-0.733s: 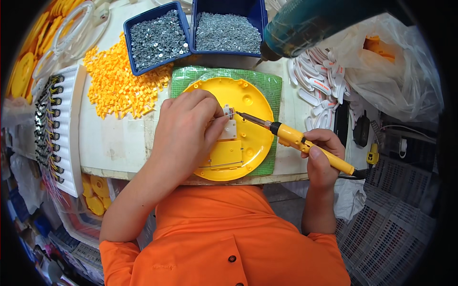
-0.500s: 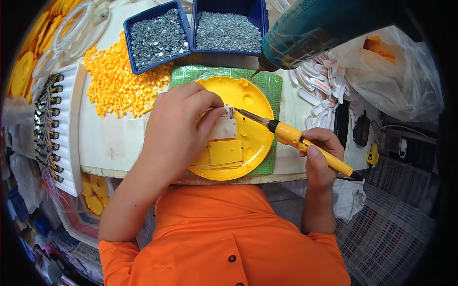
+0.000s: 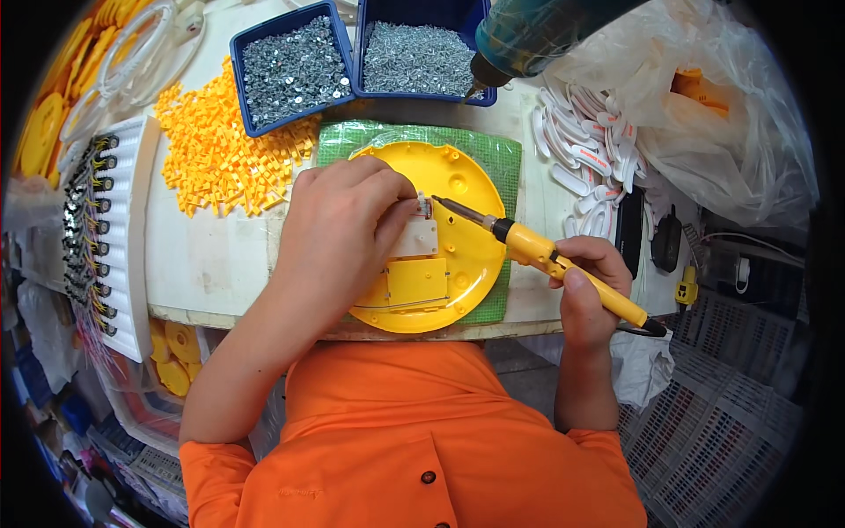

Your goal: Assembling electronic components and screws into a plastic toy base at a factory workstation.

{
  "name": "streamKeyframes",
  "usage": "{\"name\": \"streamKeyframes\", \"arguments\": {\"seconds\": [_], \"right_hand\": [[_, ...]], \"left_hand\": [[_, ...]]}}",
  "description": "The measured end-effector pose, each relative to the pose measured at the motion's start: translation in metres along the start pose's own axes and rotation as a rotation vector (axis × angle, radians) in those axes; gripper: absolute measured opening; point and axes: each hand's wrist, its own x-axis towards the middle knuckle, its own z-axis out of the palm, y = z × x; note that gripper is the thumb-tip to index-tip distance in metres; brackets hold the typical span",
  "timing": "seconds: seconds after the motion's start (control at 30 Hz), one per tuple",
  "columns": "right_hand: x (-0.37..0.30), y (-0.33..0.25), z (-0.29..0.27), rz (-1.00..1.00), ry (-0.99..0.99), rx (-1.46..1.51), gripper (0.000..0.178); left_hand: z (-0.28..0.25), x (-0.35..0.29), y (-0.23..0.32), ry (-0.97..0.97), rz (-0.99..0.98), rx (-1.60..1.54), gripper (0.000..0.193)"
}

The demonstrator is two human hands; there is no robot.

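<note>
A soldering iron (image 3: 528, 244) with a yellow handle lies in my right hand (image 3: 591, 286), whose fingers are closed round it. Its tip points left, close to the upper end of a small white plastic part (image 3: 420, 239); whether it touches cannot be told. That part sits inside a round yellow plastic shell (image 3: 480, 264), above a rectangular yellow panel (image 3: 418, 280). My left hand (image 3: 339, 220) reaches over the shell's left side, thumb and forefinger pinched beside the white part's upper end. What they hold is hidden. Under the shell is a green mat (image 3: 512, 185).
Blue bins of small metal pieces (image 3: 295, 70) and screws (image 3: 418, 57) stand at the back. A power driver (image 3: 528, 44) hangs over the back right. Small yellow pieces (image 3: 220, 145) lie left, beside a white foam tray (image 3: 132, 238). White plastic parts (image 3: 585, 150) lie right.
The hanging driver has swung toward the back, from the mat's edge to over the screw bin. The soldering iron has shifted very slightly; my left hand stays nearly in place.
</note>
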Motion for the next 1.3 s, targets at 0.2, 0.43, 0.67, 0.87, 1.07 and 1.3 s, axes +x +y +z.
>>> {"name": "streamKeyframes", "arguments": {"seconds": [0.2,0.43,0.67,0.87,1.07,1.3], "right_hand": [[-0.001,-0.002,0.003,0.039,0.0,0.02,0.032],[-0.001,0.001,0.005,0.038,-0.007,0.029,0.033],[-0.013,-0.011,-0.029,-0.073,0.148,0.034,0.031],[-0.043,-0.008,-0.127,-0.344,0.522,0.112,0.027],[-0.092,0.004,-0.246,-0.376,1.293,0.019,0.023],[-0.057,0.02,-0.269,-0.164,1.28,0.033,0.025]], "left_hand": [[0.001,-0.001,0.002,-0.014,-0.008,0.058,0.009],[0.0,0.0,0.004,-0.036,-0.02,0.069,0.009],[0.0,0.002,0.004,-0.083,-0.046,0.03,0.007],[0.004,0.003,-0.001,-0.1,-0.069,0.062,0.009],[0.0,0.004,0.007,-0.123,-0.074,0.033,0.01],[0.004,0.006,0.008,-0.108,-0.096,-0.035,0.012]]}}
